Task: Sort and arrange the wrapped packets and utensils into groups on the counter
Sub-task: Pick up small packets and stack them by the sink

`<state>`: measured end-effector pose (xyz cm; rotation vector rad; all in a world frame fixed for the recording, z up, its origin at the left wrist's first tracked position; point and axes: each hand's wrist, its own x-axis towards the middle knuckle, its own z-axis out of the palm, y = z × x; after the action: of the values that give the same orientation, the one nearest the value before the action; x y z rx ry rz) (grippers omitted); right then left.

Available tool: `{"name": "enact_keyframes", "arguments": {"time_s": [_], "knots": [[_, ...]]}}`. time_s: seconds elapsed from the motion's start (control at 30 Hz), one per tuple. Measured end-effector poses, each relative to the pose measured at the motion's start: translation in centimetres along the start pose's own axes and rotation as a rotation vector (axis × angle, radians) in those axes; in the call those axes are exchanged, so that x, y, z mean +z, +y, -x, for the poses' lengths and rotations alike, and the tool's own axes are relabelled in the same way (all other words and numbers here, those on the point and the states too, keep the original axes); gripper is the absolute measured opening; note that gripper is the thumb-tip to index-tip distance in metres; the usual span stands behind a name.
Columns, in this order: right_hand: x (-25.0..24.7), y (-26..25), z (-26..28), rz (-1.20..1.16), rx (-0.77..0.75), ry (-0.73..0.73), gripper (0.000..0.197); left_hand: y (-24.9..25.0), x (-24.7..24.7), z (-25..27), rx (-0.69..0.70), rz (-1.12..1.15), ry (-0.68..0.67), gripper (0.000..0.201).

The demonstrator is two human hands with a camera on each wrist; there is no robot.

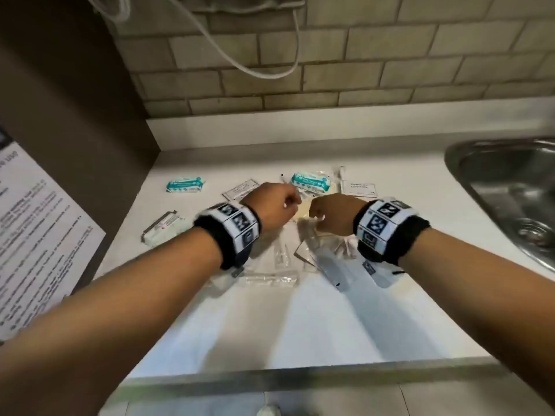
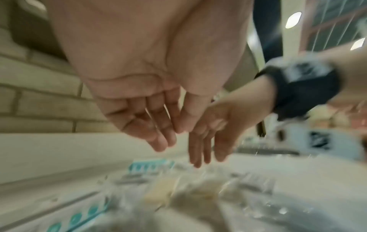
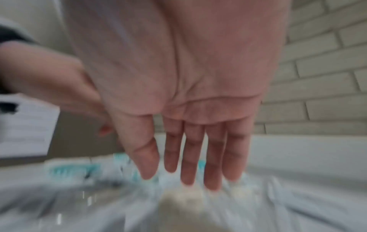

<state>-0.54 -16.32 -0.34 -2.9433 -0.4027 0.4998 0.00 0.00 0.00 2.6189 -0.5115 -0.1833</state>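
Head: left hand (image 1: pixel 271 205) and right hand (image 1: pixel 329 216) hover side by side above the packet pile (image 1: pixel 300 232) on the counter (image 1: pixel 270 325); pile directly beneath both.

Left wrist: fingers (image 2: pixel 158 133) extended, grip wide, empty.

Right wrist: fingers (image 3: pixel 192 157) straight, empty; cream packet (image 3: pixel 184 197) just below fingertips.

A white counter (image 1: pixel 270 325) is backed by a beige brick-tiled wall (image 1: pixel 360 55); a steel sink (image 1: pixel 510 187) is set at right, a brown panel (image 1: pixel 60 100) at left.
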Motion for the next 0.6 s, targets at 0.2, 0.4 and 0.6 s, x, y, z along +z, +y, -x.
{"name": "enact_keyframes", "arguments": {"time_s": [0.2,0.4,0.6], "knots": [[1.1,-0.1,-0.5,0.055,0.032,-0.122,0.037,-0.1,3.2,-5.9,-0.130,-0.168,-0.143,0.044],[1.8,1.0,-1.2,0.072,0.082,-0.062,0.057,-1.6,5.0,-8.0,-0.151,-0.228,-0.175,0.059],[0.5,3.2,-2.6,-0.097,0.090,-0.105,0.056,-2.0,4.0,-9.1,-0.127,-0.187,-0.215,0.027]]}}
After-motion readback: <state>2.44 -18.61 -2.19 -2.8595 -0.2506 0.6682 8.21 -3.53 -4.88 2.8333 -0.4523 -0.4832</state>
